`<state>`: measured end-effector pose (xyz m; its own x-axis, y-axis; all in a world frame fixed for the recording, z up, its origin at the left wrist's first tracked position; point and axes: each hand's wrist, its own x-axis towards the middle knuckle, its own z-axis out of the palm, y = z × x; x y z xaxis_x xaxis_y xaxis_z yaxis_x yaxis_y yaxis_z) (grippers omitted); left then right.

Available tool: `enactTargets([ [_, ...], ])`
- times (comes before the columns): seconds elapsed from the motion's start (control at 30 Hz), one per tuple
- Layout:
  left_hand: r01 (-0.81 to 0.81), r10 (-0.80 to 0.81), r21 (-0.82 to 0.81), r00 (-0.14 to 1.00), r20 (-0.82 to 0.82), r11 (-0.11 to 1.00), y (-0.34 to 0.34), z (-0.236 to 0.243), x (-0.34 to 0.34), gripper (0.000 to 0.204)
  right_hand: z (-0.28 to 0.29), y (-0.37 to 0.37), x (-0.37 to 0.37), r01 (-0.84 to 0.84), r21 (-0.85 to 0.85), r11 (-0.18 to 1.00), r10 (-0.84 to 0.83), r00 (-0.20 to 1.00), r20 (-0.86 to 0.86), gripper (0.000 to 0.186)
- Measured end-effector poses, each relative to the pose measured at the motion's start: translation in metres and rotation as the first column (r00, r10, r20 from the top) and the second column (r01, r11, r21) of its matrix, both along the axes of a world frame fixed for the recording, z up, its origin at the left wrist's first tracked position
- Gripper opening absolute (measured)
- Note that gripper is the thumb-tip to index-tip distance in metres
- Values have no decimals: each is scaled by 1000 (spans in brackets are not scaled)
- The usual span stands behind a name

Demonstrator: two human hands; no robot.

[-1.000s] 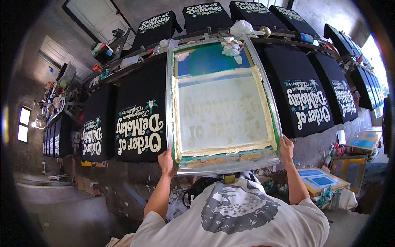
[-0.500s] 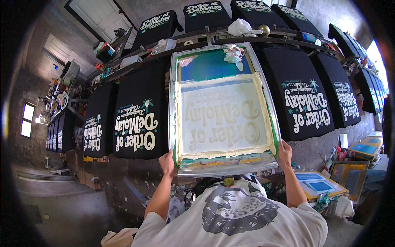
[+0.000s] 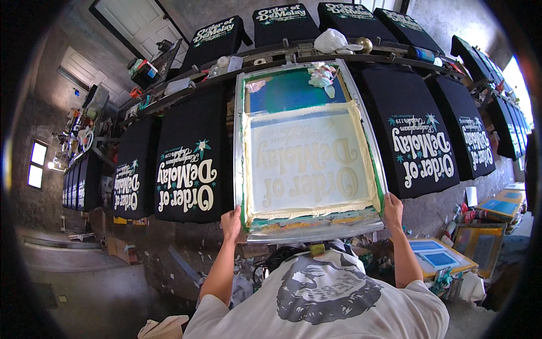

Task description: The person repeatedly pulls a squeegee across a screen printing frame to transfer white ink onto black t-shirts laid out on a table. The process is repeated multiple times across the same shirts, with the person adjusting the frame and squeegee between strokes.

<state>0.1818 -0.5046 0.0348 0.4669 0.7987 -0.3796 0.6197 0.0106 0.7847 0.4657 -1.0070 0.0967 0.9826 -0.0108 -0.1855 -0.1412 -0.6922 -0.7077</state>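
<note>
In the head view I hold a metal-framed printing screen (image 3: 305, 169) by its two side rails, low near the front corners. My left hand (image 3: 230, 223) is closed on the left rail and my right hand (image 3: 394, 209) on the right one. The screen has a pale mesh with faint reversed lettering, a cream border and a blue-green band with crumpled rags (image 3: 322, 75) at the far end. It covers whatever is under it. On either side, black printed shirts (image 3: 186, 181) lie on boards, bearing white lettering and teal leaf shapes.
Behind the screen runs a rail (image 3: 254, 62) holding a white bag (image 3: 330, 40) and small items, with more shirts (image 3: 282, 22) beyond. A cluttered workbench (image 3: 84, 124) stands at the left. Screen frames (image 3: 437, 257) lean at the lower right; scraps litter the floor (image 3: 84, 288).
Since a second ago the screen and both hands have shifted slightly lower and to the right in view, along with the surroundings. The reversed lettering showed more darkly half a second ago.
</note>
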Motion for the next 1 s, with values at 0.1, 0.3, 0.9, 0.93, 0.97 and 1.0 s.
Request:
enactTargets([
  [0.1,34,-34,1,999,-24,999,2,5,1,58,-12,-3,1,7,8,1000,-7,1000,8,38],
  [0.3,79,-74,66,995,-73,995,7,-19,-2,62,-30,-6,4,16,24,1000,-17,999,31,38],
  [0.9,148,-153,204,988,8,968,6,-9,-13,51,0,-6,22,-219,-305,927,271,953,137,34],
  [0.93,81,-121,266,983,136,961,-1,-4,-14,46,12,1,16,-261,-248,933,310,932,187,35],
  [0.97,5,-93,318,960,263,948,-7,2,-19,41,26,6,7,-306,-191,933,346,907,239,37],
  [1.0,116,-252,422,926,281,899,-13,14,-25,40,49,14,-6,-345,-137,928,371,881,294,39],
])
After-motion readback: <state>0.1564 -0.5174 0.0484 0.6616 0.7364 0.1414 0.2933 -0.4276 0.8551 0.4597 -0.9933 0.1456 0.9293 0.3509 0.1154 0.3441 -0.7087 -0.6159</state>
